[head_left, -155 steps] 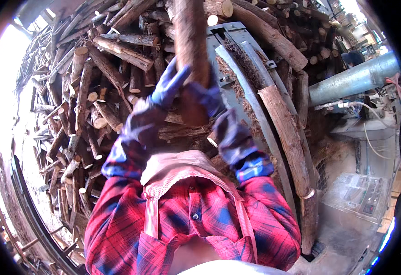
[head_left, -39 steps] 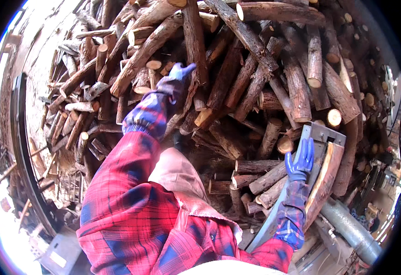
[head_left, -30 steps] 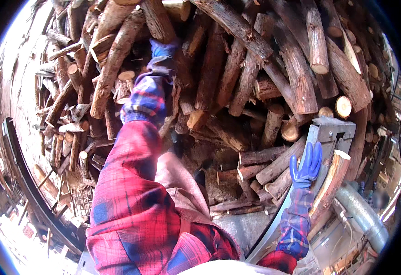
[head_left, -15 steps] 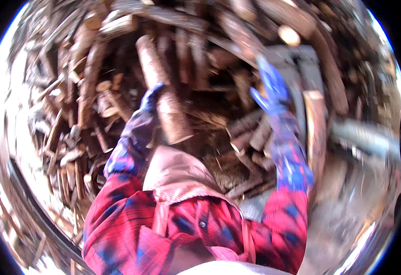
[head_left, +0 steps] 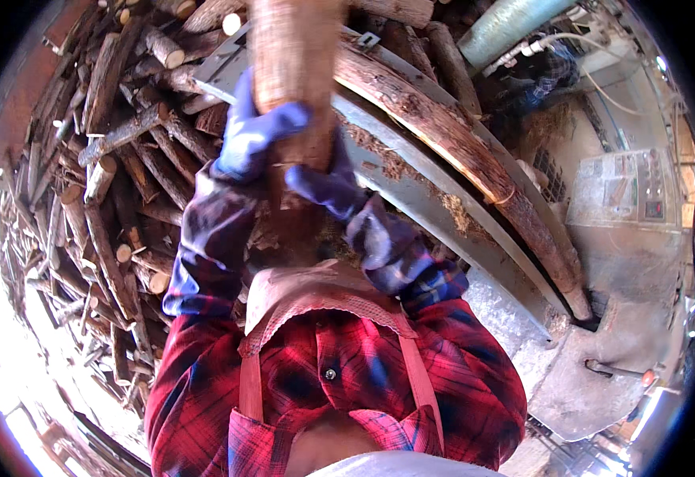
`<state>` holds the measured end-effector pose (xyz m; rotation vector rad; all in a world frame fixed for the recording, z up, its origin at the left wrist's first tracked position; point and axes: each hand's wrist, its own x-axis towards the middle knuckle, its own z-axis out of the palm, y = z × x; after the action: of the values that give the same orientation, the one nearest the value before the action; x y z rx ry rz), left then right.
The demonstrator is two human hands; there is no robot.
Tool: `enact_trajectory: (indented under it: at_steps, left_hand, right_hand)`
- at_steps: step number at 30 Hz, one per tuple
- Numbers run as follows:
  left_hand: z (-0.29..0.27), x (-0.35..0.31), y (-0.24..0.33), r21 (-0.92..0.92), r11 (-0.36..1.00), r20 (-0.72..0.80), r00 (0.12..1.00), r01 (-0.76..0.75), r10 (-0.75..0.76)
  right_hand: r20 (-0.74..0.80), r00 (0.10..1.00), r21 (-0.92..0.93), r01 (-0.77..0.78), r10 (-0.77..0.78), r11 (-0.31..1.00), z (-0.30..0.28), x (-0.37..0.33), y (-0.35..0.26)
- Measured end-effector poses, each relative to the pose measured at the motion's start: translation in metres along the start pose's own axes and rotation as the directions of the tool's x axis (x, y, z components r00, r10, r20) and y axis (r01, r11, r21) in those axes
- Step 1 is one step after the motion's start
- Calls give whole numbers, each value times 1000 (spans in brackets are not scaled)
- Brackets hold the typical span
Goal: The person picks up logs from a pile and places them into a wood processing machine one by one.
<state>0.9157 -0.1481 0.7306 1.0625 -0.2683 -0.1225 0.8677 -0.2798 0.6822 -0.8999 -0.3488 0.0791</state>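
A thick log (head_left: 296,56), blurred by motion, stands lengthwise in front of me, its far end cut off by the top of the picture. My left hand (head_left: 254,137), in a blue-purple glove, is closed on its left side with the thumb across the bark. Lower down, my right hand (head_left: 328,184), gloved alike, grips it from the right; part of that hand is hidden behind the wood. Just beyond and to the right runs a sloping metal trough (head_left: 399,163). A long, partly barked log (head_left: 443,139) lies along it.
A large heap of logs (head_left: 137,147) fills the left side. At the right stand a grey machine box (head_left: 626,191) with a control panel and a metal plate with a lever handle (head_left: 614,370). A pale green pipe (head_left: 514,28) crosses the upper right.
My view has turned right, bringing the trough and machine into sight. My right hand, earlier open and apart, has come onto the log. The log is now raised in both hands.
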Motion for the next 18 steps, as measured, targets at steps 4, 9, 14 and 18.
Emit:
enact_trajectory:
  at_steps: [4, 9, 14, 18]
  left_hand:
    - [56, 28, -93, 190, 982, 237, 970, 7, -53]
    - [82, 28, -127, 71, 940, 130, 931, 333, -340]
    - [75, 39, -80, 96, 994, 106, 993, -54, 44]
    - [21, 39, -47, 565, 770, 7, 935, -296, 354]
  right_hand:
    - [-371, 926, -93, 32, -64, 995, -81, -71, 8]
    - [-521, 848, -40, -143, 102, 989, -133, -95, 7]
    - [-163, 985, -104, -72, 55, 992, -131, -29, -25]
    - [-89, 995, -485, -78, 40, 871, -117, 69, -67]
